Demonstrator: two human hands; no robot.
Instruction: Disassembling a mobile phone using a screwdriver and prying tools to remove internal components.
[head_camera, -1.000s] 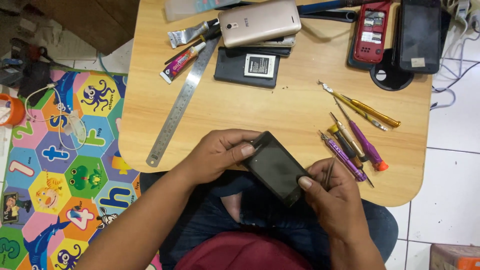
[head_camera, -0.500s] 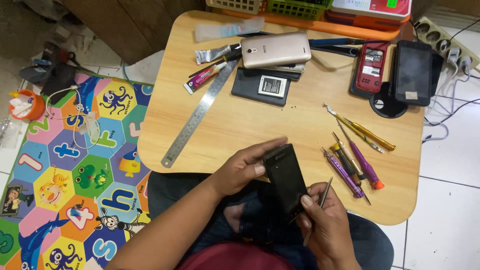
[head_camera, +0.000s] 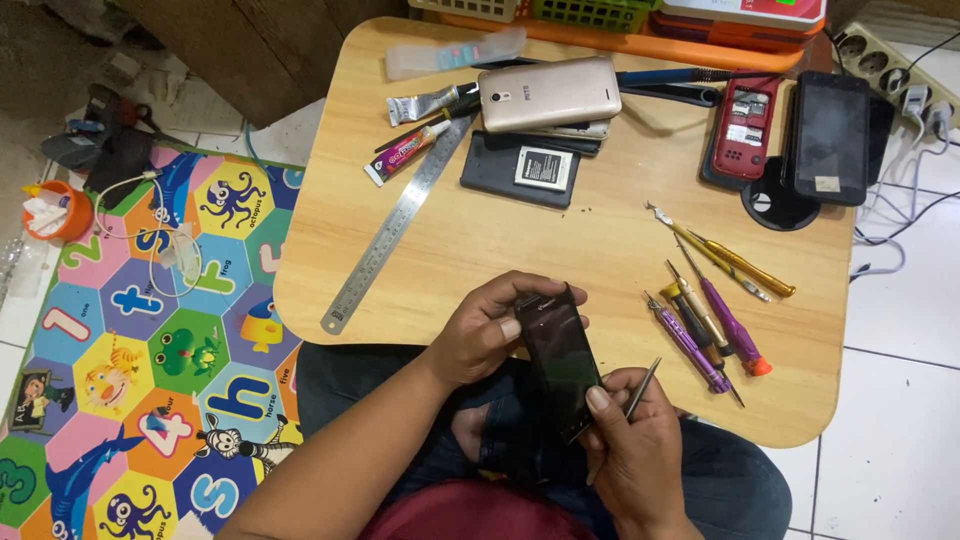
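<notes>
A black smartphone (head_camera: 558, 362) is held over my lap at the near edge of a small wooden table (head_camera: 560, 250). My left hand (head_camera: 487, 331) grips its upper end, thumb on the screen side. My right hand (head_camera: 633, 447) steadies the lower end with its thumb and also holds a thin metal pry tool (head_camera: 636, 392) between the fingers. The tool points up and right, beside the phone's right edge.
On the table lie a steel ruler (head_camera: 395, 226), a glue tube (head_camera: 405, 155), a gold phone (head_camera: 548, 95) on a dark back cover with a battery (head_camera: 522, 168), several screwdrivers (head_camera: 710, 320), a red phone (head_camera: 742, 128) and a black phone (head_camera: 830, 138). A colourful play mat (head_camera: 150, 330) covers the floor at left, a power strip (head_camera: 900, 80) at right.
The phone has turned more upright in my hands and sits closer to the table edge. The view has shifted, so the table shows lower in the picture.
</notes>
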